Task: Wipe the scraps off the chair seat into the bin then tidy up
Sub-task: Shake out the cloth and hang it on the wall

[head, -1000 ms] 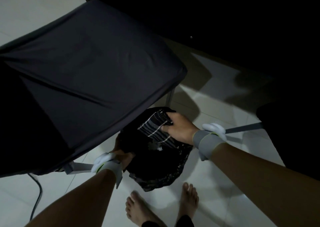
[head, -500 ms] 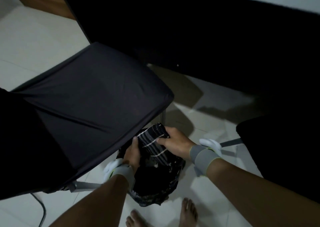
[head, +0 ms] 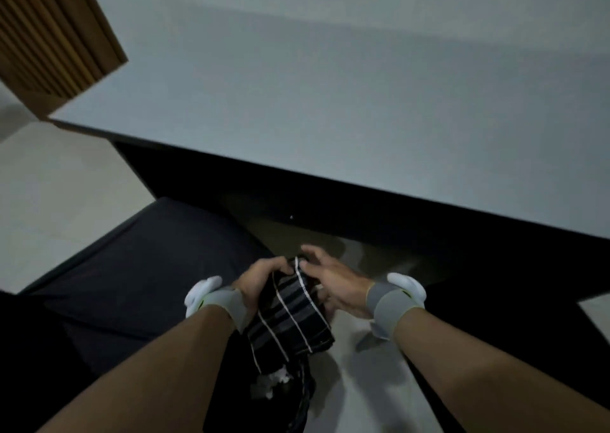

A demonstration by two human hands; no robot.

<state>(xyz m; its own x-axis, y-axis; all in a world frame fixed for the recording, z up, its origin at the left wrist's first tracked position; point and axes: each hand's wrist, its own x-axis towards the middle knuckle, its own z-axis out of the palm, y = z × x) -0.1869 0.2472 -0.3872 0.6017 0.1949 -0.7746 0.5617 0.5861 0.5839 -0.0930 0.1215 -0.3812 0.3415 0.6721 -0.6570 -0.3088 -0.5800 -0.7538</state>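
Looking down from the head cam: left hand [head: 260, 282] grips the striped cloth [head: 290, 317], right hand [head: 333, 284] pinches its top edge. Scraps [head: 272, 380] seem to sit in the bin [head: 297, 399] below, chair seat [head: 138, 267] looks clean, so probably just tidying left.

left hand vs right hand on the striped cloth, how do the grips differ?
The left hand is curled shut around the left edge of the dark cloth with thin white stripes, fingers wrapped over its top. The right hand is looser: its fingers spread at the cloth's top right corner, and whether it pinches is unclear. The left sits beside the black chair seat; the right is over the pale floor. Both wear grey wristbands.
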